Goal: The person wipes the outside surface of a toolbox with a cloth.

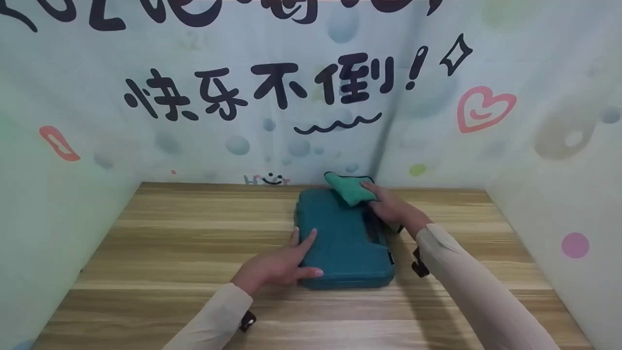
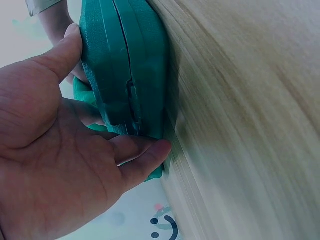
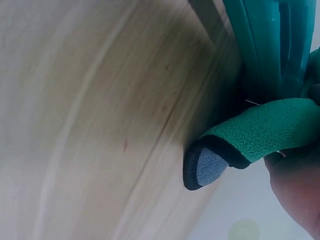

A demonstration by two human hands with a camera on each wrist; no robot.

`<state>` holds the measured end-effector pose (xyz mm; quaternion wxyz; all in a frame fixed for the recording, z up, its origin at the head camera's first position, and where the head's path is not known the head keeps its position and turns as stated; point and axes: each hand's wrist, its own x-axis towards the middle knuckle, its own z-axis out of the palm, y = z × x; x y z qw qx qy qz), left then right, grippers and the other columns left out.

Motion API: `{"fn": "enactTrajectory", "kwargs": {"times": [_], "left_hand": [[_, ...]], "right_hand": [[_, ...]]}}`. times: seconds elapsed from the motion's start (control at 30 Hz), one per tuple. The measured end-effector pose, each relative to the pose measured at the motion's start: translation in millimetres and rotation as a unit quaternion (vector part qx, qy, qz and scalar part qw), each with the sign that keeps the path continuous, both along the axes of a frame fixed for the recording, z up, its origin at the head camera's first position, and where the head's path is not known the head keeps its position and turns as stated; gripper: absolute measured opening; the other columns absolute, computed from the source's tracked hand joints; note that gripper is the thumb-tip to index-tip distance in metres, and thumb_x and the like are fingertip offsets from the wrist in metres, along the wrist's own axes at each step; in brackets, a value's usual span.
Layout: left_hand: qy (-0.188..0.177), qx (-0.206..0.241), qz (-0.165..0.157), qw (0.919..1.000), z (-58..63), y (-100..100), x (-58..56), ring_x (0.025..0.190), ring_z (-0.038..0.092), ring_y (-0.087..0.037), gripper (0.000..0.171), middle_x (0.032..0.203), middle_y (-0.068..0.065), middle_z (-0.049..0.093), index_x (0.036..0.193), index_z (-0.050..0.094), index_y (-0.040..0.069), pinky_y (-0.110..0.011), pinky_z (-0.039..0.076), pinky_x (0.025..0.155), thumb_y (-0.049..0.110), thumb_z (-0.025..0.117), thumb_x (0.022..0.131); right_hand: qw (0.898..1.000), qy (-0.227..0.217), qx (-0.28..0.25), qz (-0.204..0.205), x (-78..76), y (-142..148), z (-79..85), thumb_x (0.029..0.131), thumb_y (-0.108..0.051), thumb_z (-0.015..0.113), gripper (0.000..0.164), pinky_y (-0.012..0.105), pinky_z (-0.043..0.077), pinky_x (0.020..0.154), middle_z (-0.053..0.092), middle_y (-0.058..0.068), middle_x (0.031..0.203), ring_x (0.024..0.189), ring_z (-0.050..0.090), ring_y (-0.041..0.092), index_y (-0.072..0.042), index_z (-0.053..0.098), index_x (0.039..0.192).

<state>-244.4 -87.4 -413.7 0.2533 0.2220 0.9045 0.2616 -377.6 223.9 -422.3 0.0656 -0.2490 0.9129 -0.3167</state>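
Observation:
A teal hard plastic case (image 1: 340, 233) lies flat on the table, its seam and side facing the camera in the left wrist view. My left hand (image 1: 277, 262) rests at its left edge, thumb and index finger spread on the lid. The other fingertips (image 2: 159, 150) touch the case's side, down by the tabletop. At the far right corner my right hand (image 1: 391, 204) grips a green cloth (image 1: 352, 188) over the lid. Black edging and a grey underside show on the cloth (image 3: 270, 130) in the right wrist view, where a fold hangs beside the case.
The wood-grain table (image 1: 204, 233) runs back to a printed backdrop (image 1: 233, 155) with dark lettering, close behind the case. Similar light panels stand at left and right. A black strap (image 1: 420, 262) hangs from the right sleeve, another (image 1: 247, 321) from the left.

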Motion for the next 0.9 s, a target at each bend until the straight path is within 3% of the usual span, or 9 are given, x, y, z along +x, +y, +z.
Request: {"fn": "enactTrajectory", "kwargs": {"times": [0.33,0.53,0.67,0.73,0.8,0.87,0.9], "left_hand": [[-0.001,-0.008,0.004,1.0000,-0.7,-1,0.1,0.146,0.027,-0.037,0.094,0.166,-0.022,-0.010,0.165,0.000,0.023,-0.049,0.031,0.113,0.058,0.057,0.098],[-0.002,0.001,0.005,1.0000,0.8,-4,1.6,0.149,0.020,-0.036,0.094,0.166,-0.020,-0.011,0.165,0.001,0.024,-0.048,0.028,0.115,0.055,0.058,0.098],[-0.007,0.002,0.002,1.0000,0.9,-4,2.3,0.149,0.018,-0.036,0.095,0.167,-0.019,-0.012,0.165,0.000,0.025,-0.049,0.028,0.115,0.056,0.059,0.098],[-0.009,0.002,0.001,1.0000,0.8,-4,2.3,0.149,0.018,-0.037,0.095,0.167,-0.018,-0.012,0.165,0.000,0.026,-0.050,0.028,0.115,0.057,0.059,0.097],[-0.009,0.000,0.002,1.0000,0.6,-3,1.7,0.149,0.018,-0.037,0.096,0.167,-0.018,-0.012,0.165,-0.001,0.026,-0.050,0.028,0.115,0.058,0.059,0.097],[-0.008,0.001,0.001,1.0000,0.7,-3,0.7,0.149,0.016,-0.037,0.096,0.167,-0.018,-0.012,0.165,-0.001,0.026,-0.051,0.026,0.115,0.058,0.059,0.097],[-0.007,0.003,0.002,1.0000,0.7,-3,0.1,0.150,0.016,-0.037,0.096,0.166,-0.019,-0.012,0.165,-0.001,0.026,-0.051,0.026,0.116,0.057,0.059,0.097]], "right_hand": [[1.000,-0.006,-0.014,-0.002,-0.4,-2,-3.5,0.103,0.000,0.038,0.055,0.055,0.018,0.117,0.025,0.027,0.160,0.148,0.020,0.042,0.007,0.026,0.156],[1.000,-0.003,-0.019,0.007,3.0,4,-4.4,0.105,-0.001,0.037,0.054,0.055,0.016,0.118,0.022,0.027,0.162,0.149,0.017,0.042,0.005,0.025,0.157],[0.996,-0.021,-0.082,0.034,4.1,19,-3.2,0.107,-0.004,0.037,0.048,0.056,0.021,0.116,0.034,0.025,0.157,0.145,0.028,0.040,0.005,0.034,0.155],[0.990,-0.046,-0.128,0.025,5.2,32,-2.5,0.109,-0.007,0.037,0.043,0.056,0.025,0.114,0.043,0.023,0.150,0.140,0.036,0.037,0.007,0.042,0.149],[0.980,-0.091,-0.180,-0.011,8.4,49,-0.4,0.110,-0.012,0.037,0.042,0.054,0.026,0.113,0.045,0.021,0.146,0.136,0.038,0.034,0.008,0.043,0.146],[0.960,-0.138,-0.234,-0.063,11.9,67,3.2,0.111,-0.020,0.038,0.045,0.053,0.026,0.113,0.041,0.020,0.147,0.136,0.036,0.033,0.007,0.038,0.148],[0.946,-0.162,-0.265,-0.090,13.9,76,6.2,0.111,-0.024,0.039,0.049,0.053,0.025,0.114,0.038,0.020,0.149,0.138,0.034,0.033,0.006,0.034,0.150]]}}
